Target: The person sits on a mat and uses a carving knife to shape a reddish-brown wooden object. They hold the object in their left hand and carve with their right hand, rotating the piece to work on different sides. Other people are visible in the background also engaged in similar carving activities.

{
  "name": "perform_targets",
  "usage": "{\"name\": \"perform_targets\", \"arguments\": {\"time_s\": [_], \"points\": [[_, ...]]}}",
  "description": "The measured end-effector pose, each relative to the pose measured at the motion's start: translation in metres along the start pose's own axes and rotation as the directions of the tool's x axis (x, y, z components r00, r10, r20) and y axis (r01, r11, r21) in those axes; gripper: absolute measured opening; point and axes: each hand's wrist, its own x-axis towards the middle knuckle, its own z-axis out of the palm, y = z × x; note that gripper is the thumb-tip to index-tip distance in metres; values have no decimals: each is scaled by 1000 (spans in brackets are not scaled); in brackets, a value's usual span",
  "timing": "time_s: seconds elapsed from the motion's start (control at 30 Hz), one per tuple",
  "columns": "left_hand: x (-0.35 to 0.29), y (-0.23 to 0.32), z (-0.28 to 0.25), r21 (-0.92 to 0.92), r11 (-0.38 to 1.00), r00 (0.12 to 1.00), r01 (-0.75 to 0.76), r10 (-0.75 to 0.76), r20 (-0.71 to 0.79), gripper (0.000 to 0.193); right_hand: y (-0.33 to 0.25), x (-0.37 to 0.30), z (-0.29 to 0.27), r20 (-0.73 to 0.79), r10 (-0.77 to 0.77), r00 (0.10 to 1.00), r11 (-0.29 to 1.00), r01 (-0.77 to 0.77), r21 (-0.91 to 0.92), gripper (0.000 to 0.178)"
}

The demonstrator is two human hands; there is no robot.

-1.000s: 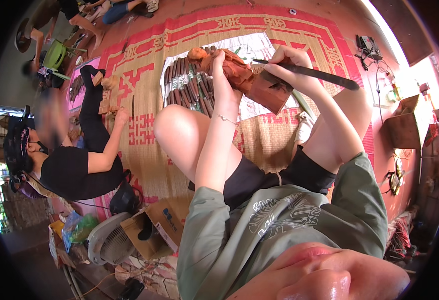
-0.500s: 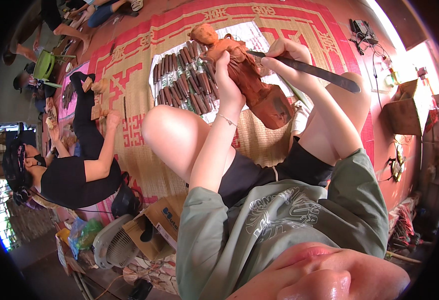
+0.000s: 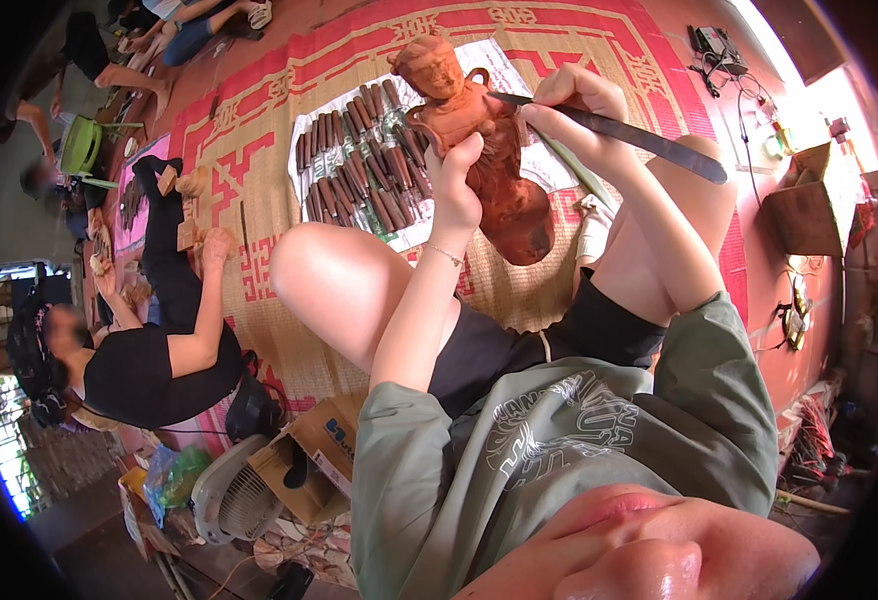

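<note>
A reddish-brown carved figurine (image 3: 514,200) is held up in front of me, its head at the far end and its base toward my lap. My left hand (image 3: 456,185) grips it around the middle, thumb on its front. My right hand (image 3: 584,112) closes on a dark, flat carving knife (image 3: 649,142), whose narrow tip touches or nearly touches the figurine's upper body. Beyond my left hand, several wooden-handled carving tools (image 3: 364,160) lie in rows on a white printed cloth (image 3: 494,62).
A red-patterned straw mat (image 3: 249,110) lies beneath. At left sits a co-worker (image 3: 159,365) in black, holding carved pieces. A fan (image 3: 239,490) and a cardboard box (image 3: 309,455) stand at lower left. At right are a wooden box (image 3: 809,200) and a power unit with cables (image 3: 719,50).
The figurine has turned in my left hand, so its face and front show more and its base has swung left. The knife has shifted slightly, staying by the upper body.
</note>
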Motion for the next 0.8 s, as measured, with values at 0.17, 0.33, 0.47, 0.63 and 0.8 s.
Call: {"name": "perform_targets", "arguments": {"time_s": [0.17,0.33,0.47,0.63,0.8], "points": [[0,-4,-9,-25,1000,1000,6,-6,14,54,-7,0,3,26,19,999,993,-22,116,18],[-2,4,-4,-110,994,1000,11,-12,-6,59,-8,-2,-2,61,39,997,988,-47,149,19],[-5,11,1,-150,988,1000,19,-18,8,62,-11,-3,0,46,25,999,984,-32,176,19],[-6,17,9,-172,985,1000,-7,3,-25,63,-8,-3,-2,25,-60,998,978,53,203,19],[-6,16,6,-152,988,999,23,-16,46,64,-7,-1,-4,9,-76,997,982,73,171,19]]}}
